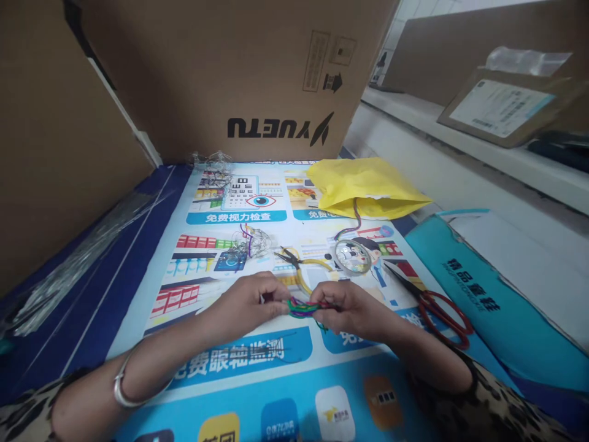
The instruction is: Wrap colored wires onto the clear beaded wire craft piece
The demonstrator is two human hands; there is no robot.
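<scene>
A small bundle of green, purple and red cords is stretched between both hands above the printed mat. My left hand pinches its left end, thumb against fingers. The right end is held by my right hand, with a green strand hanging below the fingers. Just beyond the hands lie pliers with yellow handles, their jaws apart. A round clear container rests to their right. Left of the pliers is a tangle of thin wire with purple and red strands.
Red-handled scissors lie at the right beside a teal package. A yellow bag with a dark cord at its opening is farther back. Cardboard boxes stand behind and left. More wire and clear plastic lie at left.
</scene>
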